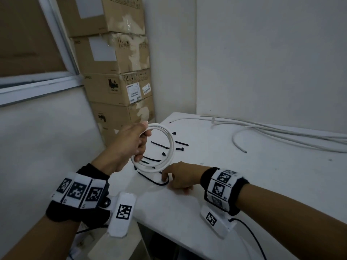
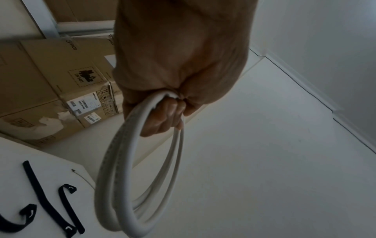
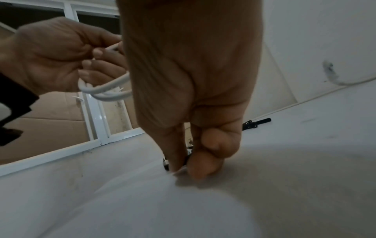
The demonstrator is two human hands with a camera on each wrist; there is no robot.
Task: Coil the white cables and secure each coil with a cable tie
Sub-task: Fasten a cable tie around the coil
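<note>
The coiling of this cable looks done: the left hand [image 1: 131,145] grips the white coil [image 1: 165,162] in its curled fingers, raised above the tabletop [image 1: 244,184]. Just below the coil, the right hand [image 1: 180,177] presses down on a black cable tie [image 1: 155,182], seemingly pinching it, though its fingertips hide the contact. Next, that tie must be lifted and threaded through the coil.

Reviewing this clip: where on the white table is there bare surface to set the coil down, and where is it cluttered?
Bare: the table between the right hand and the loose white cables along the wall, plus the near edge. Crowded: the black cable ties scattered under the coil held by the left hand.
</note>
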